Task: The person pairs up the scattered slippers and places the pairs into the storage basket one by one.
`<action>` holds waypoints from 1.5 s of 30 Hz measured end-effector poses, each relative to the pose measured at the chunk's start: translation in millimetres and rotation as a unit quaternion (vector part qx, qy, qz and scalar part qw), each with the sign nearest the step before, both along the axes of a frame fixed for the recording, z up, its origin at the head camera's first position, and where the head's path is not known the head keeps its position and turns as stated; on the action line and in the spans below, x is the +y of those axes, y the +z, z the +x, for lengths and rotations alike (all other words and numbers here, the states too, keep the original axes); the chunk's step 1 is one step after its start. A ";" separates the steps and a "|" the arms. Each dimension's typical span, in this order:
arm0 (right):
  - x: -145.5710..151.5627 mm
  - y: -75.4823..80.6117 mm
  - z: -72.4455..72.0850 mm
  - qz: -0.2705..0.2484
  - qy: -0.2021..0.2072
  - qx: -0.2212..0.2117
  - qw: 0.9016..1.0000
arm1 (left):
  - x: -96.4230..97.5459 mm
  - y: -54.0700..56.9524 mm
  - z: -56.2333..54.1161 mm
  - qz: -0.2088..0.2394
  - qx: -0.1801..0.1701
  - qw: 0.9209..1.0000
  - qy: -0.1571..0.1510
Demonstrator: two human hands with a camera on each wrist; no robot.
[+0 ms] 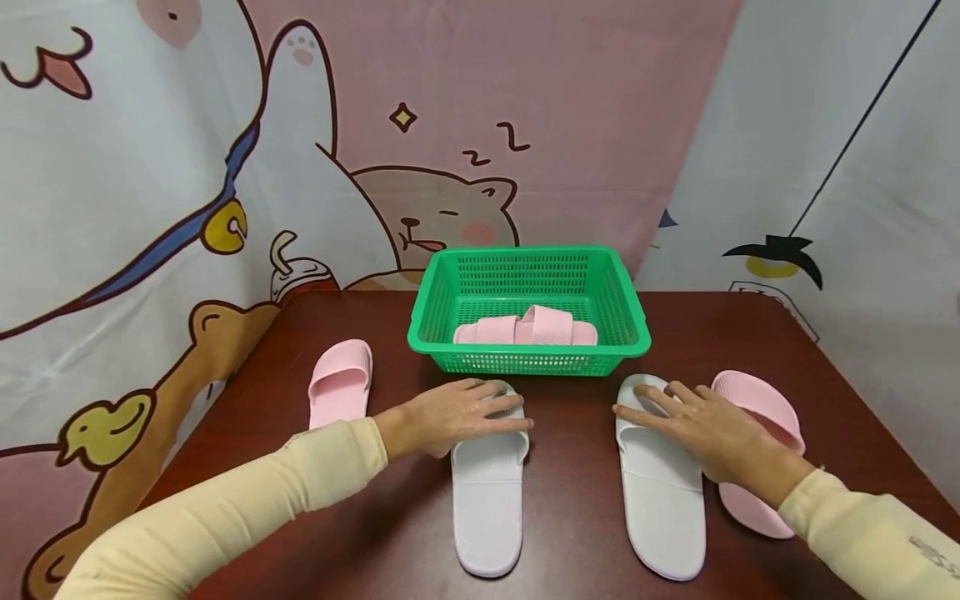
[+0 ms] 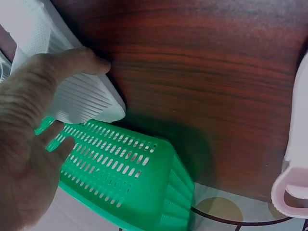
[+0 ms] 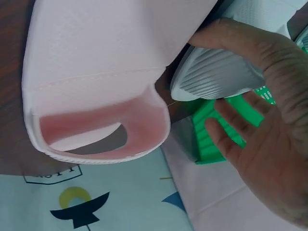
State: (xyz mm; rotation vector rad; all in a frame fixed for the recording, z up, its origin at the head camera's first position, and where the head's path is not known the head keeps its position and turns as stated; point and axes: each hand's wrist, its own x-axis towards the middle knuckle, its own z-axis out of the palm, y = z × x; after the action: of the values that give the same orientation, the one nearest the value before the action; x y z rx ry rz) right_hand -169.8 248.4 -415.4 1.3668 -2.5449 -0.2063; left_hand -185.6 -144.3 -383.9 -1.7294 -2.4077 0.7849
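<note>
Slides (image 1: 487, 517), white pair, lie toes towards green basket (image 1: 525, 350); left hand (image 1: 463, 417) and right hand (image 1: 701, 429) spread loosely over toes, gripping nothing; pickup probably starting, next calling for thumb-and-finger pinch

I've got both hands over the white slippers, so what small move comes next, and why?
I'd probably close your left hand round the left white slipper and your right hand round the right white slipper: both hands reach over the front ends, spread rather than curled, and the slippers lie apart on the table.

Four slippers (image 1: 487, 508) outside one basket (image 1: 525, 350), two hands (image 1: 468, 414)
</note>
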 end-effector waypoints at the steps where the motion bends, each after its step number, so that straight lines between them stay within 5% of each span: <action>1: -0.7 -0.3 -0.4 0.002 0.003 0.009 1.000 | 0.5 -0.2 0.0 0.000 0.003 1.000 -0.002; 6: -3.4 -0.1 -3.4 0.022 0.010 0.032 0.999 | 1.0 -1.5 1.0 0.005 0.000 1.000 -0.002; 33: 3.7 4.5 -13.7 0.009 0.017 -0.031 0.999 | -4.4 -2.9 -3.3 -0.015 0.021 0.999 -0.026; 45: 2.7 11.4 -7.3 -0.050 0.027 -0.046 0.997 | -13.0 4.8 -3.0 0.036 -0.040 0.999 0.003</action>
State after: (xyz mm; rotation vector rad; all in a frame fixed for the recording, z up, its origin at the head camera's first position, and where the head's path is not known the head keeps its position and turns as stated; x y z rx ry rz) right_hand -177.0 251.1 -404.0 1.4371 -2.5499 -0.0065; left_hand -188.6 -157.3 -379.2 -1.7596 -2.4610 0.6321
